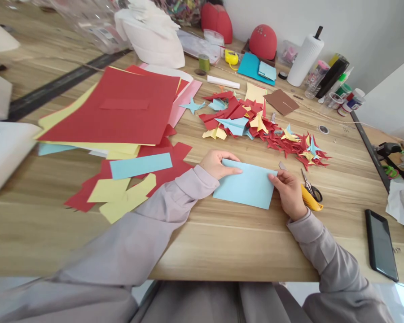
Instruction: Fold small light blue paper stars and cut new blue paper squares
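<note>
A light blue sheet of paper [244, 186] is held just over the wooden table between my two hands. My left hand [218, 165] pinches its upper left corner, thumb on top and fingers behind. At the upper right corner, my right hand [287, 190] grips the paper between thumb and fingers. Beside the right hand lie a yellow utility knife [311, 198] and scissors with dark handles [311, 187]. Beyond the sheet spreads a heap of folded paper planes and stars [256, 119] in red, blue and yellow.
Left of my hands is a stack of coloured paper [121, 116], with a blue strip [141, 165] and yellow scraps [128, 197] in front. A black phone [381, 244] lies near the right edge. Bottles and paint jars [352, 101] stand at the back right; a yellow tape measure [231, 57] sits behind.
</note>
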The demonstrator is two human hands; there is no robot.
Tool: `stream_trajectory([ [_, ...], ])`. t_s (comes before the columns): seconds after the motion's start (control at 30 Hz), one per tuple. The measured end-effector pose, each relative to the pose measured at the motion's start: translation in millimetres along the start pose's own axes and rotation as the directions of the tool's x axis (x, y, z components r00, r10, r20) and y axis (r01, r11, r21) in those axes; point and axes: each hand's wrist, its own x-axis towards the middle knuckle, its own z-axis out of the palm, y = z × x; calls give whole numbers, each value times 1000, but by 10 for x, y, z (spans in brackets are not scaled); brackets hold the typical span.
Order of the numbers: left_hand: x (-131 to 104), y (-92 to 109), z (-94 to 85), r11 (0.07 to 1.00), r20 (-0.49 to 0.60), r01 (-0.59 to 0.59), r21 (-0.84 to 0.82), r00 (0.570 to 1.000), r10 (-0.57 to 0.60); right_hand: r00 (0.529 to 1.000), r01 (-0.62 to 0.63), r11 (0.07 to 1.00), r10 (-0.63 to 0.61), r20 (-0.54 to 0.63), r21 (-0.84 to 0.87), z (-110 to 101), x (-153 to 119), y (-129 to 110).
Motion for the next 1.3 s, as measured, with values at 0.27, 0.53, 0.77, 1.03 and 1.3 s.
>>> stream_trajectory([
  [0.27,44,-72,-44,999,121,-44,-22,992,46,1000,28,994,-29,-9,-103,-30,17,30],
  [0.53,-126,113,53,991,530,-62,-122,840,118,977,58,961,1,211,-270,33,-80,-33],
  [0.77,-164,105,266,993,432,-112,-25,895,112,957,115,951,-29,289,-286,89,-119,-11],
  [1.03,-131,54,286,994,447,-110,12,890,93,961,114,934,-17,277,-338,98,-91,-22],
  [1.3,-151,13,333,994,458,-112,-17,882,107,965,102,926,-4,261,-365,94,-83,-19],
])
